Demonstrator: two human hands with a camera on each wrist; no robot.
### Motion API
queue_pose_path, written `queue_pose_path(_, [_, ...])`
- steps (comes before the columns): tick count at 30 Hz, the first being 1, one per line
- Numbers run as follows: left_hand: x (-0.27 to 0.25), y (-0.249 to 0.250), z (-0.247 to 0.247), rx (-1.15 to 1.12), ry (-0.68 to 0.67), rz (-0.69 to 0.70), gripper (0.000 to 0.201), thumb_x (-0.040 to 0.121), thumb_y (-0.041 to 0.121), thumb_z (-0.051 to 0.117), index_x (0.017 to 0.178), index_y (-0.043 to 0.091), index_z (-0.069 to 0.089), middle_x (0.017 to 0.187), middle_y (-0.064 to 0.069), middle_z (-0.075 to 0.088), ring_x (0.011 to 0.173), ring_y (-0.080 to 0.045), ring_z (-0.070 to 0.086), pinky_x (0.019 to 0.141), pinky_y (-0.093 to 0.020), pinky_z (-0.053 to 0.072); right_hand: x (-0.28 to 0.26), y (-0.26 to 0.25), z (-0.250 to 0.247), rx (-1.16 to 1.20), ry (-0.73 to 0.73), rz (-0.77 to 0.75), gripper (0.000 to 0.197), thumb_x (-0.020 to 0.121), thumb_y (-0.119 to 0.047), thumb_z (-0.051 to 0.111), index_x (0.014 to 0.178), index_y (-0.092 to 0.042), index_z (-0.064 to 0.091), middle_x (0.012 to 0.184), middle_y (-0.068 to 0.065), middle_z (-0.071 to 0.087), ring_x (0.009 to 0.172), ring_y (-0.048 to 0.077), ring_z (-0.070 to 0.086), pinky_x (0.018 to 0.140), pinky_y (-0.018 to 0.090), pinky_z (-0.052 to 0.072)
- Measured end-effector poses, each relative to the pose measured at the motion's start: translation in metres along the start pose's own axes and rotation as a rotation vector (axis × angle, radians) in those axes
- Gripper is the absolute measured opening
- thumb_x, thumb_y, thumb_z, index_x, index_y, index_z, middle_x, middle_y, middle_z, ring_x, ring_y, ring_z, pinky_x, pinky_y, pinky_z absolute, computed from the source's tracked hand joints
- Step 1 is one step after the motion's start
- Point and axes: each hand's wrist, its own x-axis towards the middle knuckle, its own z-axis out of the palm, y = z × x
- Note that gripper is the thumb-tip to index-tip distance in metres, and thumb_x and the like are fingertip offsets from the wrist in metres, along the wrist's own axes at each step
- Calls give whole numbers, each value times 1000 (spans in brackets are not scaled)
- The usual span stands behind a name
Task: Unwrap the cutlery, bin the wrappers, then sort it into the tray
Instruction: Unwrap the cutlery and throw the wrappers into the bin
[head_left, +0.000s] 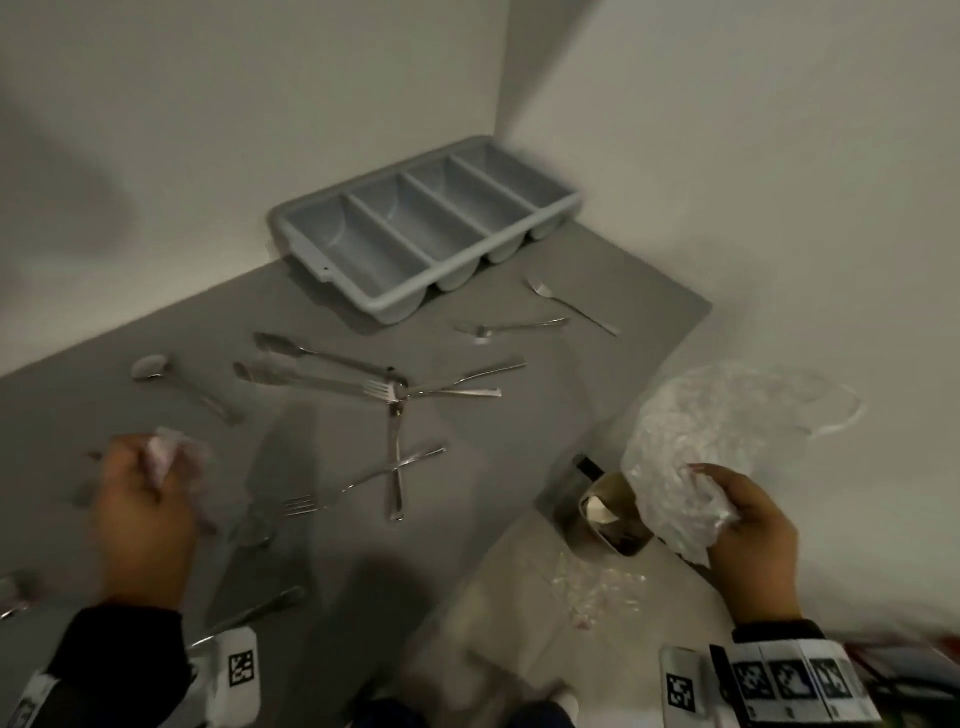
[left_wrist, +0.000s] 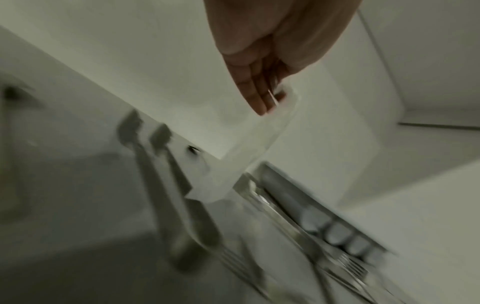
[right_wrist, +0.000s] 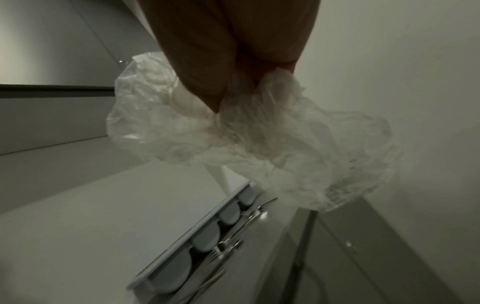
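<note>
The grey divided tray (head_left: 426, 228) stands empty in the back corner of the grey table (head_left: 649, 312). Loose forks (head_left: 571, 306), a spoon (head_left: 156, 369) and crossed pieces (head_left: 397, 457) lie spread over the table; two long pieces (head_left: 322, 358) look still wrapped in clear film. At the front left, my left hand (head_left: 150, 467) pinches a clear wrapper (left_wrist: 246, 148) just above the table. Off the table's right edge, my right hand (head_left: 711, 483) grips a big crumpled bunch of clear wrappers (head_left: 691, 441) above a small steel bin (head_left: 613, 514). The bunch (right_wrist: 259, 139) hides my fingertips in the right wrist view.
White walls close the table in at the back and right. The bin stands on a pale floor with bits of clear plastic (head_left: 597, 587) beside it. More cutlery (head_left: 249, 613) lies near the front edge under my left arm.
</note>
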Motion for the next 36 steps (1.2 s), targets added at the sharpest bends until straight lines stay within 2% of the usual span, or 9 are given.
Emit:
queue_pose_path(5, [-62,49,114,-177,-233,64,44,90,-9,33,73,28,48,59,15,59,46,2,48,39,-14,39,17,50,-74,-39,119,86,44,72,8,67,86,-34,60,84,-19,65,86,2,61,69,-9,32])
queue_pose_path(8, [-101,80,181,-123,-398,188,23,89,21,38,88,35,56,94,-3,56,73,1,53,65,-11,46,23,92,-112,-89,152,104,36,72,13,60,87,-20,65,88,1,64,88,20,59,69,-10,32])
queue_pose_path(11, [-134,99,242,-98,-606,276,31,85,41,39,106,33,60,107,14,50,102,1,53,91,-18,44,29,139,-145,-97,196,162,36,69,17,60,89,-12,68,90,2,64,88,19,58,70,-11,30])
queue_pose_path(17, [-171,123,350,84,-1064,441,29,87,37,46,115,37,54,119,43,45,118,12,44,98,1,30,32,203,-171,-36,213,299,30,73,14,61,88,-11,66,86,6,64,82,20,59,69,-9,35])
queue_pose_path(21, [-183,118,414,244,-1278,446,50,82,41,49,129,24,48,135,19,41,128,3,36,105,-1,23,43,233,-164,-16,181,383,28,75,12,59,91,-9,68,84,3,64,83,19,60,68,1,39])
queue_pose_path(24, [-198,99,485,295,-1451,397,62,75,52,45,131,23,47,134,14,40,130,-10,38,111,-26,32,58,265,-153,82,194,482,26,77,10,58,89,-11,65,80,1,61,73,13,58,63,0,38])
queue_pose_path(28, [-223,45,588,422,-1625,356,45,90,20,54,134,17,43,144,2,37,130,-11,37,103,-14,29,78,321,-119,238,233,644,26,80,10,54,81,-15,57,70,-10,57,65,-5,53,56,-4,39])
queue_pose_path(31, [-243,-11,662,586,-1789,407,49,90,19,53,136,13,39,149,-3,32,137,-20,32,115,-31,27,96,378,-82,242,266,712,34,80,13,52,67,-18,55,65,-6,56,57,-3,56,56,-3,39])
queue_pose_path(36, [-256,-115,759,787,-1917,310,56,86,23,58,136,10,39,150,-10,31,131,-28,39,112,-42,34,119,467,-15,269,325,767,7,84,7,55,86,3,60,74,15,61,66,13,54,56,8,42])
